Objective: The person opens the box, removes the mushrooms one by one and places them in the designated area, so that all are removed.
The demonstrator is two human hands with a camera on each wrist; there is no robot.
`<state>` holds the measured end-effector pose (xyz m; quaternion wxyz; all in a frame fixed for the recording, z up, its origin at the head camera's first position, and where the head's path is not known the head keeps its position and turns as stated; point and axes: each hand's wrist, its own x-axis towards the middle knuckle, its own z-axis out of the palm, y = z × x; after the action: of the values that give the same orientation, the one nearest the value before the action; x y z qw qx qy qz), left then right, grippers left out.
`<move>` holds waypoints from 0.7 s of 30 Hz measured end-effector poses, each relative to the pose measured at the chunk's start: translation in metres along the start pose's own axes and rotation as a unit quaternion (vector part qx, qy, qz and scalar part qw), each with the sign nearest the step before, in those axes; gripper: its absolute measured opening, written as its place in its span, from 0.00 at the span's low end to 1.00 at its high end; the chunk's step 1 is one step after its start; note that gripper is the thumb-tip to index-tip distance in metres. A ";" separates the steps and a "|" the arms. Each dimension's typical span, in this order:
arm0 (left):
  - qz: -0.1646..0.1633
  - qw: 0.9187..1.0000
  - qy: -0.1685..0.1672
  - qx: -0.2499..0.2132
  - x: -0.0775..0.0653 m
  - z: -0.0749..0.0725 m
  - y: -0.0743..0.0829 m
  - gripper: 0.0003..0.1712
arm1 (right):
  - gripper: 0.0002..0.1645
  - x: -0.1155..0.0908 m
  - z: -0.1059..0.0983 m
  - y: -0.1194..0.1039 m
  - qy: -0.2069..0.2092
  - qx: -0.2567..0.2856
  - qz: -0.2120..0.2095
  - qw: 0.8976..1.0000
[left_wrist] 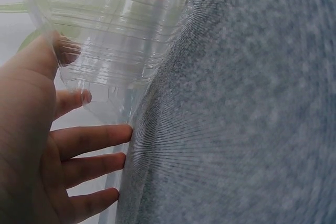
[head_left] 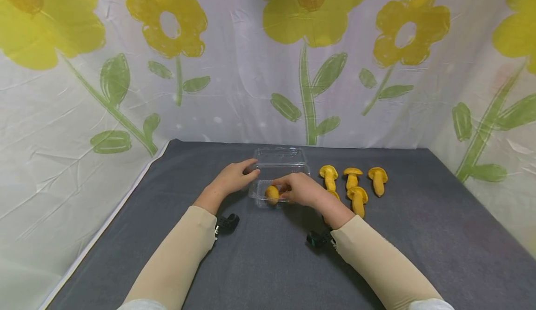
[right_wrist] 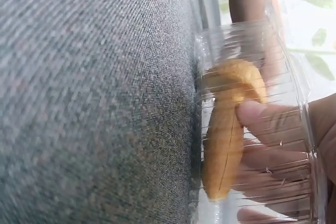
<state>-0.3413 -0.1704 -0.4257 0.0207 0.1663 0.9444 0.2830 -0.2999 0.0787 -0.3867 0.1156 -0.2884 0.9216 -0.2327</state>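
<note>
A clear plastic clamshell box (head_left: 254,192) stands on the dark cloth, its lid (head_left: 281,155) raised at the back. Inside its base lies a yellow-brown mushroom (head_left: 272,194), cap to the left. My right hand (head_left: 300,190) reaches over the rim and holds this mushroom; through the clear wall in the right wrist view, the thumb presses against its stalk (right_wrist: 223,145). At the box's left side is my left hand (head_left: 234,177), fingers extended. The left wrist view has its thumb touching the box wall and the other fingertips down near the cloth.
To the right of the box lie several more yellow mushrooms (head_left: 378,179), some partly behind my right wrist. Dark grey cloth (head_left: 268,263) covers the table. A white curtain (head_left: 234,91) with printed yellow flowers hangs along the back and sides.
</note>
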 end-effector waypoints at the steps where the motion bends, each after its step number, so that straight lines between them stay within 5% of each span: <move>1: 0.002 1.000 0.000 0.001 0.000 0.000 0.000 0.35 | 0.27 0.000 0.000 0.000 0.001 -0.003 -0.001 1.000; 10: 0.004 1.000 0.010 0.007 0.000 0.001 0.001 0.35 | 0.25 0.001 -0.004 0.003 0.018 -0.019 -0.029 0.999; 21: -0.005 1.000 0.010 0.006 0.000 0.002 0.001 0.35 | 0.16 -0.008 -0.019 0.004 0.125 -0.014 -0.016 0.992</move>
<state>-0.3410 -0.1687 -0.4265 0.0120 0.1594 0.9469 0.2790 -0.3020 0.0934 -0.3721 -0.0083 -0.2730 0.9273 -0.2561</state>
